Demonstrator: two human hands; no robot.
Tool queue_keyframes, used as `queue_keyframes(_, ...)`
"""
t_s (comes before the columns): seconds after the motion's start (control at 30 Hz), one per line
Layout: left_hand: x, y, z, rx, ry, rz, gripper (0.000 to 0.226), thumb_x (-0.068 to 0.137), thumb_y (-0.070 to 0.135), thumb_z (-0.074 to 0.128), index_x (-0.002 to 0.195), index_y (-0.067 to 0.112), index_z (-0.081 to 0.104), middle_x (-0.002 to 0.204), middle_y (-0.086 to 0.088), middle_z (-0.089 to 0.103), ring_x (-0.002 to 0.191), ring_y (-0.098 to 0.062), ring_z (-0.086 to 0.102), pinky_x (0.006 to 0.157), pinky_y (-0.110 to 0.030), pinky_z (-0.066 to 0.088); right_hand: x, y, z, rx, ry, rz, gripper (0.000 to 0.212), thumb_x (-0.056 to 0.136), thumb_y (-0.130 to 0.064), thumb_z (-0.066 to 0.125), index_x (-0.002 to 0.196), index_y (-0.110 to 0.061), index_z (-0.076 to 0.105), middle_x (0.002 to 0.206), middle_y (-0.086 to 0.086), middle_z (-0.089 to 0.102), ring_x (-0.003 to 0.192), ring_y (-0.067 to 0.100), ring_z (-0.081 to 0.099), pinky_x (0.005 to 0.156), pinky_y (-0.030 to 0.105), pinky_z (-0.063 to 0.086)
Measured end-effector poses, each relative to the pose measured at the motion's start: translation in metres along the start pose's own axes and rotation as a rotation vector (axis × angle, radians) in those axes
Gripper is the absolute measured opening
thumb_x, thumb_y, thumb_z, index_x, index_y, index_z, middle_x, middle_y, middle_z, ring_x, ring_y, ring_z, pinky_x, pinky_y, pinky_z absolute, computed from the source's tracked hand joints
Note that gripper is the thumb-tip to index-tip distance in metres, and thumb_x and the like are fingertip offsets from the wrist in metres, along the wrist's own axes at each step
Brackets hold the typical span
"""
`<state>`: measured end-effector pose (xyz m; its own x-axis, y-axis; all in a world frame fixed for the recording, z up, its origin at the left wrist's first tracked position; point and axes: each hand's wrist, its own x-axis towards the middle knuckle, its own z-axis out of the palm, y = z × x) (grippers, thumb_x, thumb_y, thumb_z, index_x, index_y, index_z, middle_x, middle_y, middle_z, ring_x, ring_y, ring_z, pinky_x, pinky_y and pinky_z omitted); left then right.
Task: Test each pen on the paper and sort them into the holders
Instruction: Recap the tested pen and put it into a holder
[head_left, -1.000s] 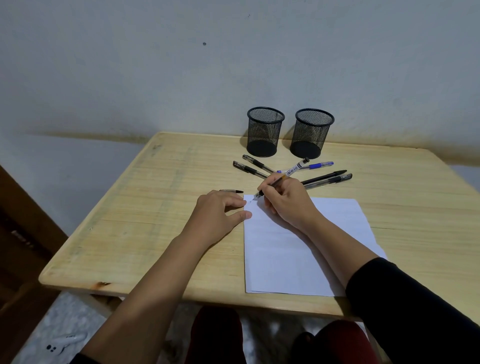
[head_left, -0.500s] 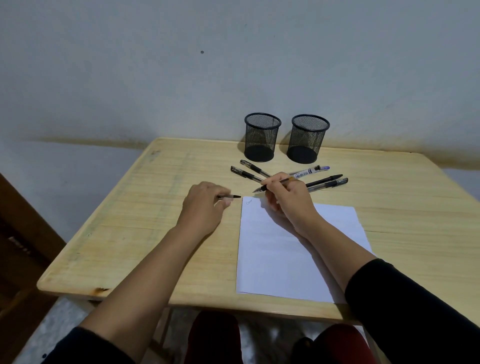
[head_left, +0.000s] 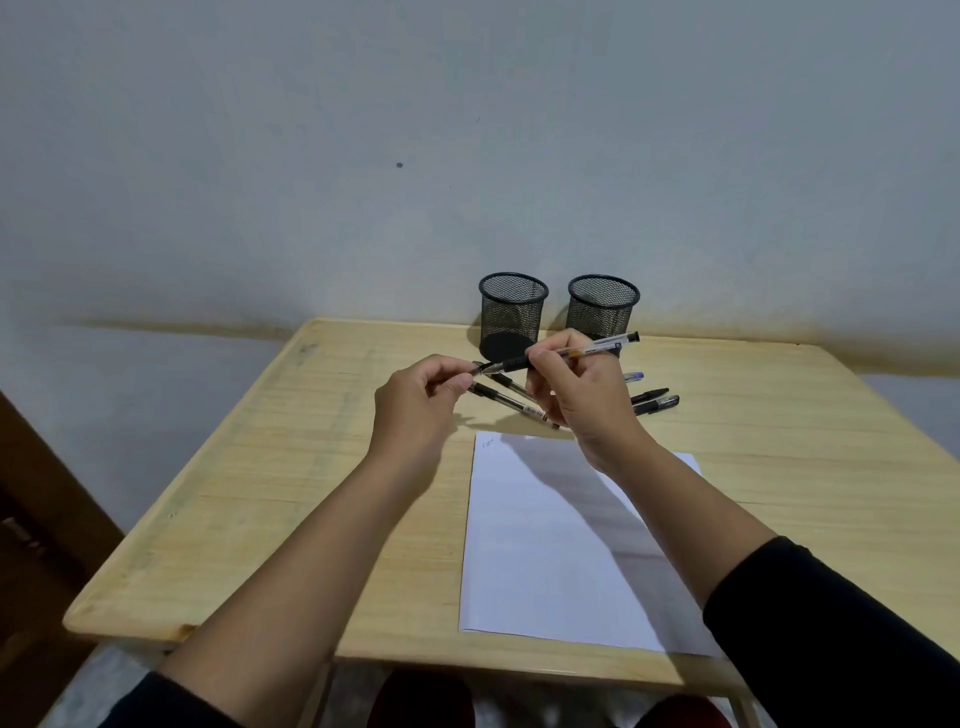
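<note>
My right hand (head_left: 582, 395) holds a clear pen with a black grip (head_left: 576, 351) level above the table, tip pointing left. My left hand (head_left: 421, 402) pinches the pen's cap at that tip; the cap itself is mostly hidden by my fingers. The white paper (head_left: 561, 545) lies below my hands with a small mark at its top left corner (head_left: 488, 443). Two black mesh holders stand at the back, the left holder (head_left: 511, 312) and the right holder (head_left: 602, 306). Several loose pens lie between holders and paper, among them a clear pen (head_left: 511, 402).
A blue-capped pen (head_left: 634, 376) and two black pens (head_left: 654, 401) lie right of my right hand, partly hidden. The wooden table (head_left: 291, 493) ends against a grey wall. My knees show under its front edge.
Both hands lifted off the paper and table. The right hand raised the pen from the sheet, and the left hand brought the cap up to its tip. The view tilted up.
</note>
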<state>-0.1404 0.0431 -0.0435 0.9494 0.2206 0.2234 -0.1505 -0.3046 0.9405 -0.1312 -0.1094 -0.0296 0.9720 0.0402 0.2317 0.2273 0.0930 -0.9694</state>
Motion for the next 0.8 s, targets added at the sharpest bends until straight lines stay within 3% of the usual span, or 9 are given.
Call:
queue_keyframes(0.23,-0.008,0.014,0.002,0.036,-0.041,0.06,0.014,0.088,0.014,0.059,0.085,0.022,0.069,0.075,0.001,0.061,0.052,0.001,0.046,0.044,-0.002,0.034,-0.002,-0.005,-0.004,-0.018,-0.046,-0.025,0.02,0.089,-0.005,0.057,0.072,-0.014,0.057,0.059,0.01,0.05,0.038,0.008,0.037,0.039,0.015,0.027)
queue_keyframes(0.4,-0.015,0.018,0.007,0.039,-0.04,0.095,0.017,0.089,0.011,0.056,0.082,0.022,0.067,0.072,0.004,0.061,0.063,0.0,0.054,0.048,-0.001,0.037,-0.007,-0.005,-0.005,-0.005,-0.078,-0.027,0.022,0.09,-0.005,0.056,0.07,-0.013,0.054,0.057,0.007,0.048,0.04,0.007,0.038,0.04,0.015,0.028)
queue_keyframes(0.5,-0.021,0.009,0.009,0.064,-0.062,0.098,0.02,0.09,0.012,0.055,0.08,0.025,0.065,0.072,0.005,0.062,0.072,-0.008,0.057,0.054,0.001,0.037,-0.014,0.001,-0.009,-0.038,-0.104,-0.023,0.021,0.091,-0.006,0.055,0.072,-0.013,0.053,0.058,0.009,0.049,0.041,0.008,0.038,0.041,0.016,0.028)
queue_keyframes(0.63,-0.023,0.005,0.003,0.067,-0.107,0.097,0.021,0.089,0.011,0.055,0.08,0.027,0.066,0.08,0.008,0.065,0.072,-0.008,0.054,0.053,0.0,0.038,-0.018,0.003,-0.019,-0.14,-0.2,-0.002,0.004,0.09,-0.01,0.058,0.091,-0.013,0.06,0.067,0.002,0.058,0.054,0.009,0.05,0.044,0.018,0.034)
queue_keyframes(0.73,-0.008,0.009,-0.012,0.137,-0.074,0.135,0.018,0.088,0.009,0.058,0.083,0.025,0.066,0.084,0.004,0.066,0.073,-0.007,0.054,0.056,0.002,0.037,-0.011,-0.004,-0.032,-0.23,-0.042,-0.084,0.035,0.082,-0.019,0.07,0.114,-0.028,0.06,0.096,-0.003,0.066,0.082,0.011,0.061,0.068,0.022,0.05)
queue_keyframes(0.8,0.005,0.015,-0.022,0.234,-0.061,0.184,0.016,0.087,0.013,0.059,0.084,0.027,0.065,0.086,0.008,0.068,0.075,-0.001,0.055,0.06,0.004,0.035,-0.003,-0.015,-0.039,-0.414,0.013,-0.193,0.041,0.079,-0.027,0.073,0.117,-0.037,0.059,0.109,-0.009,0.066,0.094,0.011,0.061,0.082,0.022,0.049)
